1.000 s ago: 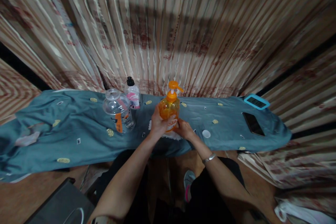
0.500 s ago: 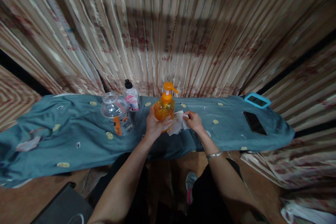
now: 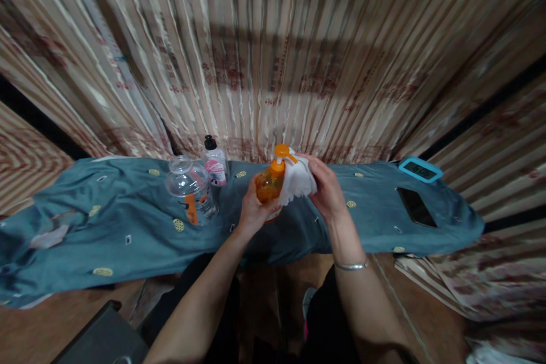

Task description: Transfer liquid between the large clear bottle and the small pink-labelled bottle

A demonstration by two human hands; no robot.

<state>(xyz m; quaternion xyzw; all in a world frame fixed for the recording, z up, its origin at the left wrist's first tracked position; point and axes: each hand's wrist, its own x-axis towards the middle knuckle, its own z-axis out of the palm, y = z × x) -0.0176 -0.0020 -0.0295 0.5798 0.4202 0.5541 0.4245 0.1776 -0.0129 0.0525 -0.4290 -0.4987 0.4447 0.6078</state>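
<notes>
My left hand (image 3: 255, 209) is wrapped round the body of an orange pump bottle (image 3: 269, 186), which leans slightly to the right above the cloth. In my right hand (image 3: 327, 185) hangs a white tissue (image 3: 298, 179), held against the right side of the pump head and its spout. The tissue covers part of the bottle's upper right side. To the left, a clear wide plastic bottle (image 3: 187, 190) without a cap stands on the cloth. Close behind it is a smaller clear bottle with a black top and a pink label (image 3: 216, 168).
A teal patterned cloth (image 3: 145, 239) covers the long narrow table. At its right end lie a blue-framed digital clock (image 3: 421, 169) and a dark phone (image 3: 416, 207). A crumpled wrapper (image 3: 50, 236) rests at the far left. Pleated curtains (image 3: 273, 57) hang right behind the table.
My right hand has raised the tissue from beside the bottle's lower body to the pump head. The bottle has tilted a little to the right in my left hand.
</notes>
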